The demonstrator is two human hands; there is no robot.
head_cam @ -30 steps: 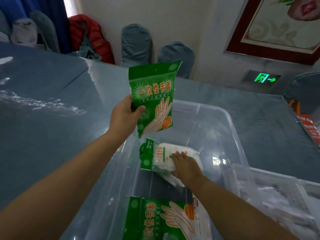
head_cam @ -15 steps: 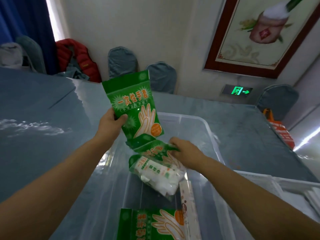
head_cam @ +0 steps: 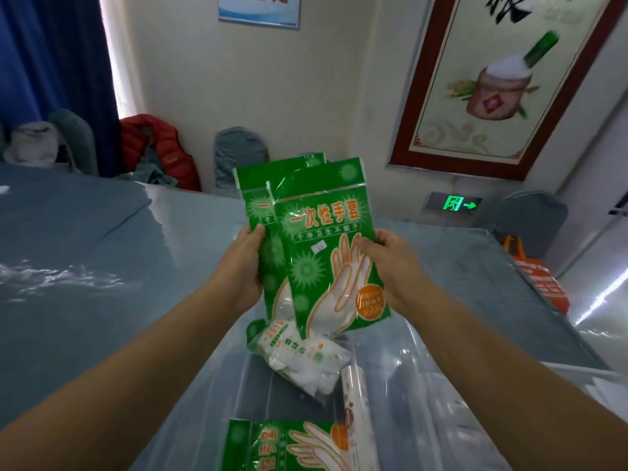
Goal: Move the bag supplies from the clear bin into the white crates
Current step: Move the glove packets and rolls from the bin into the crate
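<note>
A blue-grey surface fills the left and carries the clear bin, whose see-through walls run down the frame's middle. Above the bin, 2 flat green glove packs are held upright, overlapped, the front one printed with a white hand outline, orange lettering and an orange round badge. The left hand grips the rear pack's left edge, thumb on its face; the right hand pinches the front pack's right edge, fingers curled behind. Inside the bin lie a white crumpled pack with a green header, a narrow roll and another green glove pack at the near end.
</note>
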